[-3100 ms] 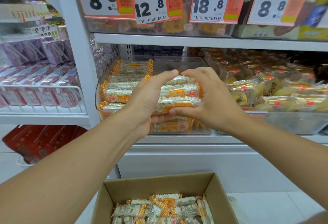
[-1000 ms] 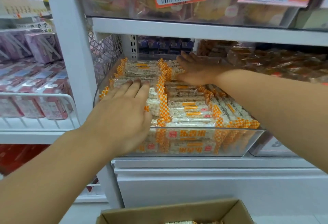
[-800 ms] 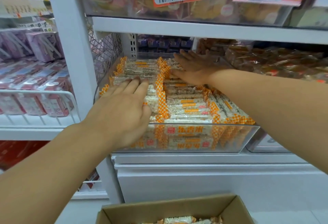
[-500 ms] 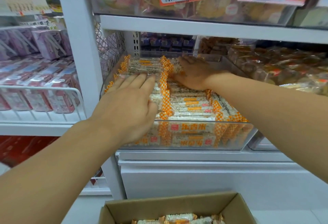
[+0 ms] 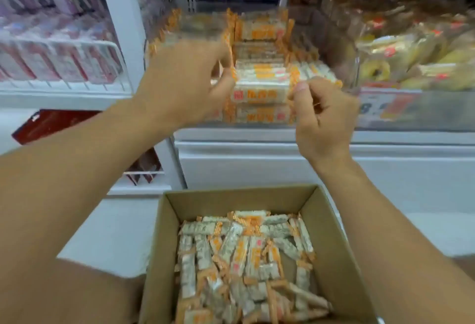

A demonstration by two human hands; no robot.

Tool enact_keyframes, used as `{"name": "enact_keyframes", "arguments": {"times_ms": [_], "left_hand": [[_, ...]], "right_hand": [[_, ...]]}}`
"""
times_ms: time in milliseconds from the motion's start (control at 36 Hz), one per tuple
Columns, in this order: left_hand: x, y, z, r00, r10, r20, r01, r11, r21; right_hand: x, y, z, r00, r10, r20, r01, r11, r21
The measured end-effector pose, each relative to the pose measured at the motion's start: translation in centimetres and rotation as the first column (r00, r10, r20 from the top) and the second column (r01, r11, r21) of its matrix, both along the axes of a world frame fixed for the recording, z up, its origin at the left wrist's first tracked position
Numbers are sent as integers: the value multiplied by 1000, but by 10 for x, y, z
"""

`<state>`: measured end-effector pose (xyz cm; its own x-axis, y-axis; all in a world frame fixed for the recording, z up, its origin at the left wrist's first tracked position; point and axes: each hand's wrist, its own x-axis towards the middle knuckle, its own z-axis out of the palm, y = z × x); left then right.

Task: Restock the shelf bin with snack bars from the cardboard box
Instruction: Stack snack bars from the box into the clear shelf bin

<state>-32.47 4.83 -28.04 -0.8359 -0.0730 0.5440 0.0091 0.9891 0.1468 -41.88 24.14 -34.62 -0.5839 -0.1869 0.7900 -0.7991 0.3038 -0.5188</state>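
Both hands pulled back from bin (image 5: 257,118); blur hides grip

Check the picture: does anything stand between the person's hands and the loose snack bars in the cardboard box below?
Nothing visible does. The cardboard box is open-topped, the snack bars lie uncovered inside, and the left hand and right hand are above it near the shelf bin.

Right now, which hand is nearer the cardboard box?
Right. The right hand hangs above the cardboard box's far right corner; the left hand is higher, up at the bin, left of it.
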Motion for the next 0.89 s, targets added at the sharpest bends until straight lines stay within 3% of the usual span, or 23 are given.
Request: {"name": "enact_keyframes", "arguments": {"times_ms": [56, 111, 167, 222, 250, 306, 417, 472, 528, 556, 639, 806, 889], "left_hand": [[12, 21, -28, 991, -40, 131, 42, 999, -11], [26, 38, -74, 883, 8, 470, 43, 994, -99], [46, 48, -134, 603, 104, 791, 30, 988, -153], [72, 57, -192, 335, 160, 929, -57, 987, -150], [88, 62, -217, 229, 152, 961, -146, 982, -120], [115, 73, -257, 80, 101, 992, -299, 951, -73], [151, 88, -311, -24, 74, 997, -444, 893, -77], [154, 98, -317, -74, 64, 995, -364, 927, -87], [150, 109, -316, -114, -2, 994, -451, 891, -50], [145, 112, -314, -115, -27, 993, -543, 839, -39], [140, 109, -317, -106, -36, 994, -591, 806, -34], [143, 99, -329, -186, 37, 982, -307, 947, -94], [142, 94, -327, -185, -3, 983, -462, 883, -84]], "right_hand": [[26, 4, -57, 970, 8, 244, -30, 996, 86], [44, 14, -119, 848, 75, 525, -283, 902, 327], [58, 34, -167, 692, -41, 721, -570, 582, 580], [73, 60, -206, 579, -265, 771, -742, 220, 633], [82, 74, -220, 553, -353, 755, -768, 135, 626], [95, 100, -244, 552, -462, 694, -760, 65, 647], [104, 131, -261, 539, -585, 606, -745, 4, 667], [100, 134, -260, 428, -633, 645, -796, 74, 601], [96, 127, -259, 333, -645, 688, -845, 119, 521], [95, 121, -259, 325, -649, 688, -866, 89, 493], [98, 106, -262, 390, -662, 640, -883, -71, 464], [106, 87, -266, 509, -625, 592, -853, -271, 446], [104, 85, -270, 466, -666, 582, -879, -278, 387]]}}
